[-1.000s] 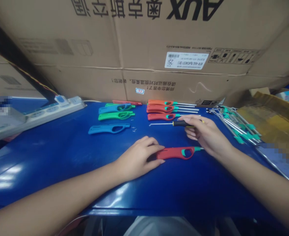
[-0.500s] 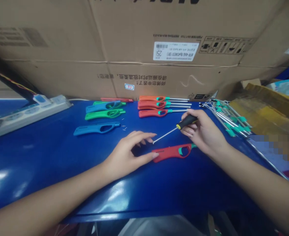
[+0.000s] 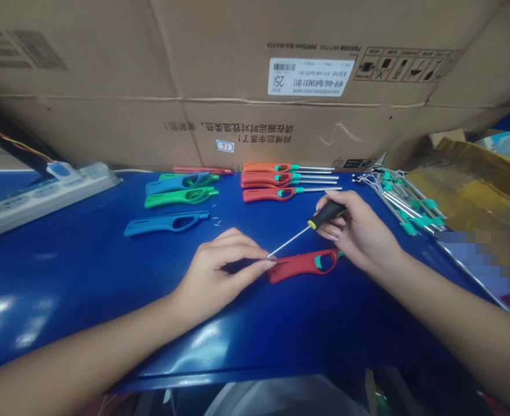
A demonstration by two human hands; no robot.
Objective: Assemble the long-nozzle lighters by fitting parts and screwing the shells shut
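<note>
My right hand (image 3: 352, 222) grips a screwdriver (image 3: 326, 215) by its black and yellow handle. Its thin shaft slants down to the left. At the tip, my left hand (image 3: 224, 268) has thumb and forefinger pinched together; whatever lies between them is too small to make out. Just under the shaft lies a red lighter (image 3: 302, 266) with a teal trigger, its left end by my left fingertips and its nozzle end partly hidden behind my right hand. Several small screws (image 3: 217, 222) are scattered on the blue table beside a blue lighter casing (image 3: 168, 223).
Red and orange lighters (image 3: 267, 195) with metal nozzles line up at the back. Green and blue casings (image 3: 179, 197) lie left of them. A power strip (image 3: 59, 190) stands far left, metal rods with teal parts (image 3: 404, 202) at right, before a large cardboard box (image 3: 220, 63).
My left thumb and forefinger have closed into a pinch at the screwdriver's tip. Before, they were apart, with the thumb on the red lighter. The view has shifted slightly.
</note>
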